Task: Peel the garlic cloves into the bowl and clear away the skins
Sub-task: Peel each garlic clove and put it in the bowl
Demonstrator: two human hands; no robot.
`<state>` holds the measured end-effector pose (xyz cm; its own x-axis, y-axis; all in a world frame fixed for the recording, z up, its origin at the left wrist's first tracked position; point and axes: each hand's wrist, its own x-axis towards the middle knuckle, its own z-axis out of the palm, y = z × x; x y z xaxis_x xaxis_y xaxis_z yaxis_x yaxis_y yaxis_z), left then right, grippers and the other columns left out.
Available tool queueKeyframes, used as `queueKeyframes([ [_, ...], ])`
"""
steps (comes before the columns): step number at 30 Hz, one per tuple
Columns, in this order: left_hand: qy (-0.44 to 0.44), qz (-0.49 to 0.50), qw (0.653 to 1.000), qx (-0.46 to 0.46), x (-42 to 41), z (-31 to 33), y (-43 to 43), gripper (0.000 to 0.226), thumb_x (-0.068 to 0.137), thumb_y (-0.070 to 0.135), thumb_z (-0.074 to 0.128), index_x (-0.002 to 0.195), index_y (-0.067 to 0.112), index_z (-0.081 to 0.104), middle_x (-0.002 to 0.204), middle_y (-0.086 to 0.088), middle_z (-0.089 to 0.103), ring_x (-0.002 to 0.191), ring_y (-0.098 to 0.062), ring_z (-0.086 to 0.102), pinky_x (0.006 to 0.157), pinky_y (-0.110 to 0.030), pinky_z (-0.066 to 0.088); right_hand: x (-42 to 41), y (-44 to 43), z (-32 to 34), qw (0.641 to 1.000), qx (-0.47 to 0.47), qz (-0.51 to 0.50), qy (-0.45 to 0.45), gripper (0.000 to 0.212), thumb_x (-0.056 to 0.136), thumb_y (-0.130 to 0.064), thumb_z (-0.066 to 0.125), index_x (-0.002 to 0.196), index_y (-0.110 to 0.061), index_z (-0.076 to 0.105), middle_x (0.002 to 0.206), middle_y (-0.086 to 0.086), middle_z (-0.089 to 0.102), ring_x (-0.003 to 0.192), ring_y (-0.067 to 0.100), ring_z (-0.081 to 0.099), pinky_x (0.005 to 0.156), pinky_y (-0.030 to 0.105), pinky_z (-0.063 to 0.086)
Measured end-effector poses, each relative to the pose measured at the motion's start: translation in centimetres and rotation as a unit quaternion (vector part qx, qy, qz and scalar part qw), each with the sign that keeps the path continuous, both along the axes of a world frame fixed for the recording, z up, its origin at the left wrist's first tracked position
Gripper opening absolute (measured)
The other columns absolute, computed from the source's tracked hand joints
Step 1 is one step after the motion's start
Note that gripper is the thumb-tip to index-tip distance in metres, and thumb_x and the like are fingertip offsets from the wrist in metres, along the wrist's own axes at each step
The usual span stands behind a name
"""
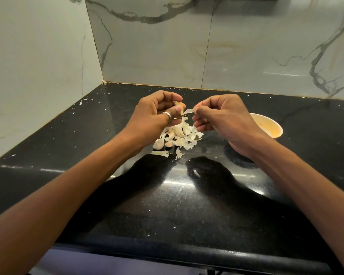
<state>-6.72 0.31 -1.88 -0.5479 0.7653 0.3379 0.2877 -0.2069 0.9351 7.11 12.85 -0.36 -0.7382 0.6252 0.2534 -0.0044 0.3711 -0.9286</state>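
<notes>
Black counter (167, 207) (marble walls (157, 46)); left hand (154, 115) pinches clove (177, 104); right hand (224, 118) pinches skin (188, 111).

The counter (187, 195) is seen to be of black polished stone, glossy and finely speckled. The walls (157, 46) are faced with glossy marble-look tiles. The garlic skins (189, 133) are shown dry, papery and matt; the strip of skin (188, 110) pinched by the right hand (222, 116) looks thin and translucent. A ring (167, 115) of bright polished metal is worn on the left hand (153, 116), in which a smooth, pale garlic clove (178, 105) is gripped. The bowl (274, 128) is smooth and cream, possibly plastic.
</notes>
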Motion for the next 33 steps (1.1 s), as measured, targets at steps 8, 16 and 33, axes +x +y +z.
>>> queueKeyframes([
  [8, -0.037, 0.023, 0.999, -0.002, -0.4, 0.2, 0.0, 0.025, 0.097, 0.003, 0.061, 0.122, 0.007, 0.061, 0.109, -0.004, 0.074, 0.101, -0.018, 0.072, 0.074, -0.022, 0.059, 0.5, 0.5, 0.6, 0.998, 0.053, -0.026, -0.001, 0.012, 0.092, -0.006, 0.066, 0.083, -0.005, 0.073, 0.076, 0.013, 0.074, 0.065, 0.021, 0.072, 0.063, 0.032, 0.059],
  [16, -0.021, -0.008, 1.000, -0.020, -0.1, 0.1, 0.0, 0.025, 0.096, 0.006, 0.064, 0.121, 0.008, 0.064, 0.111, -0.004, 0.075, 0.102, -0.015, 0.072, 0.077, -0.024, 0.059, 1.3, 0.5, 1.1, 0.925, 0.308, 0.000, -0.225, 0.015, 0.079, -0.027, 0.067, 0.068, -0.017, 0.072, 0.058, 0.000, 0.067, 0.058, 0.013, 0.064, 0.064, 0.035, 0.058],
  [33, 0.051, -0.014, 0.998, -0.036, 0.3, -0.6, 0.3, 0.023, 0.089, 0.005, 0.073, 0.113, 0.004, 0.072, 0.103, -0.013, 0.076, 0.092, -0.016, 0.073, 0.080, -0.026, 0.060, 0.6, -0.1, 0.1, 0.941, 0.334, -0.048, -0.033, 0.014, 0.094, -0.023, 0.070, 0.087, -0.015, 0.080, 0.072, -0.006, 0.074, 0.067, 0.014, 0.072, 0.068, 0.039, 0.057],
])
